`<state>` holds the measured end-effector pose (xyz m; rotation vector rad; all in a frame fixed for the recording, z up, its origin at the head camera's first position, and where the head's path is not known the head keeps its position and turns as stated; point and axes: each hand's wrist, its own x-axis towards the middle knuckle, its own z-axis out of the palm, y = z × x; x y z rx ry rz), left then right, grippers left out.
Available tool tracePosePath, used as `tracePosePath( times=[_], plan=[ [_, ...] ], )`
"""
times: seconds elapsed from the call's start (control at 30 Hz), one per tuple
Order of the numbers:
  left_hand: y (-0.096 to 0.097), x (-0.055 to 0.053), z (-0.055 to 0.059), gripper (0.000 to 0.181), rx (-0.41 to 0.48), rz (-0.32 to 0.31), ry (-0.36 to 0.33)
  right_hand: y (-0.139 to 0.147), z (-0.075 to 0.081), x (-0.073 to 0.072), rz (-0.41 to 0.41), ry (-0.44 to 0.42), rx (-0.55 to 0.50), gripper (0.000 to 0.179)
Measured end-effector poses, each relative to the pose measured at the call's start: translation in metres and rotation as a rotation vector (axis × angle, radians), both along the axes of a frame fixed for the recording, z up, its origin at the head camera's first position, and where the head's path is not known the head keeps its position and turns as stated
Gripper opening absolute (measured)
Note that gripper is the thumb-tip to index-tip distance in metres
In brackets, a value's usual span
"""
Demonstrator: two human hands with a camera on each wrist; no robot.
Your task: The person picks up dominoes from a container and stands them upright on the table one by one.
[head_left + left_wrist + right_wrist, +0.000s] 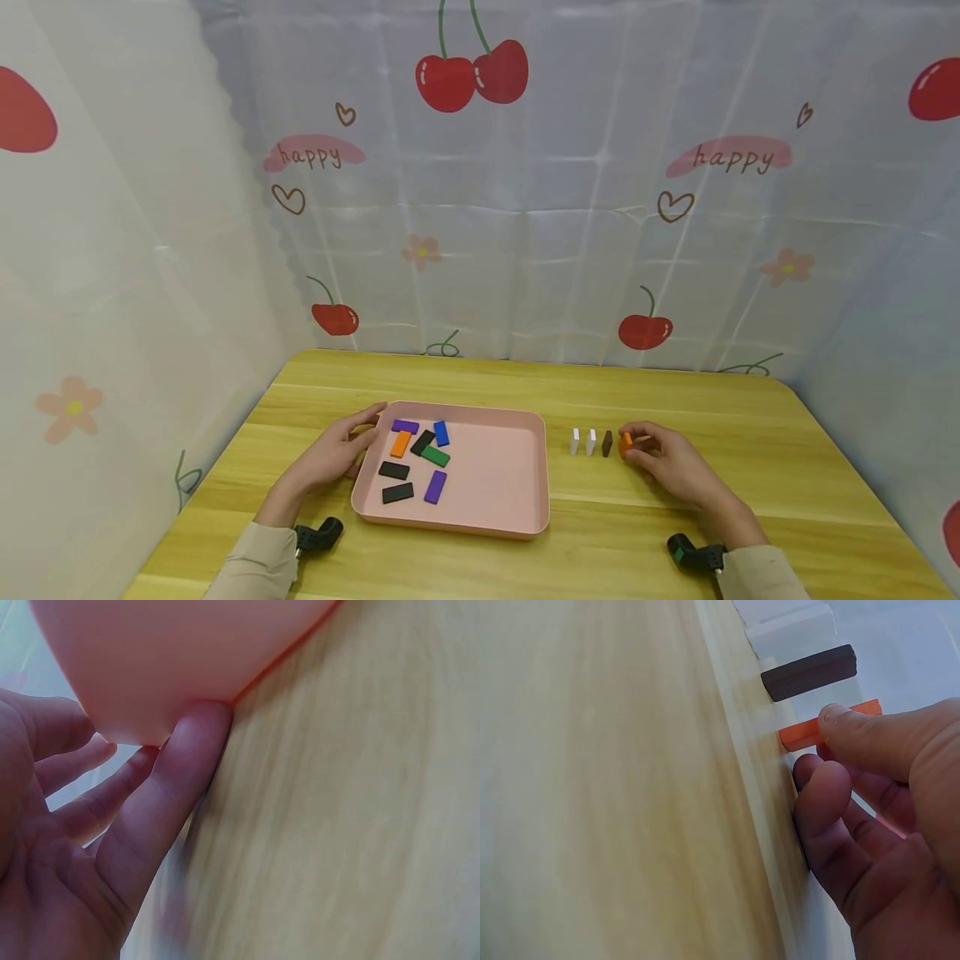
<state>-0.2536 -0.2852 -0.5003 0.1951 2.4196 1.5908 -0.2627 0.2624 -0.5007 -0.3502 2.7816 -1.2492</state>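
My left hand [335, 452] rests against the left side of a pink tray [510, 515], thumb on its outer wall and fingertips round the far left corner. My right hand [672, 463] pinches an orange domino block [626, 442] between thumb and fingers, upright at the right end of a short row. Beside it stands a dark brown domino block [810, 673], a small gap apart. Further left in the row stand two white domino blocks [582, 442], also on edge.
Inside the tray, several domino blocks lie flat, among them a green one [435, 456], a blue one [441, 432] and a purple one [435, 487]. Everything stands on a wooden table [630, 550]. Behind it hangs a cherry-patterned curtain [517, 283].
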Motion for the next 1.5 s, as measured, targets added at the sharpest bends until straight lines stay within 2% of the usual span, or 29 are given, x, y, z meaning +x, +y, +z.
tracePosePath(
  times=[0.3, 0.47, 0.77, 1.0, 1.1, 1.27, 1.5],
  plan=[
    [0.001, 0.001, 0.0, 0.053, -0.004, 0.024, -0.007, -0.002, 0.0, 0.0, 0.005, -0.008, -0.013, 0.033],
    [0.001, 0.002, 0.0, 0.053, -0.011, 0.014, 0.0, -0.002, 0.0, 0.001, -0.006, -0.025, -0.027, 0.037],
    [0.0, 0.002, 0.003, 0.055, -0.016, 0.0, 0.003, -0.001, 0.013, 0.004, -0.019, 0.049, 0.0, 0.039],
    [0.001, 0.001, 0.001, 0.053, -0.011, 0.021, -0.003, -0.001, 0.027, 0.008, -0.02, 0.204, 0.027, 0.038],
    [0.001, 0.001, 0.0, 0.053, -0.014, 0.023, 0.002, -0.006, 0.031, 0.01, -0.026, 0.239, 0.032, 0.037],
    [0.001, 0.0, 0.0, 0.053, -0.02, 0.022, 0.007, -0.021, 0.035, 0.012, -0.006, 0.257, 0.017, 0.034],
    [0.001, 0.0, -0.001, 0.053, -0.014, 0.021, 0.007, -0.049, 0.041, 0.012, 0.088, 0.254, -0.053, 0.031]
  ],
)
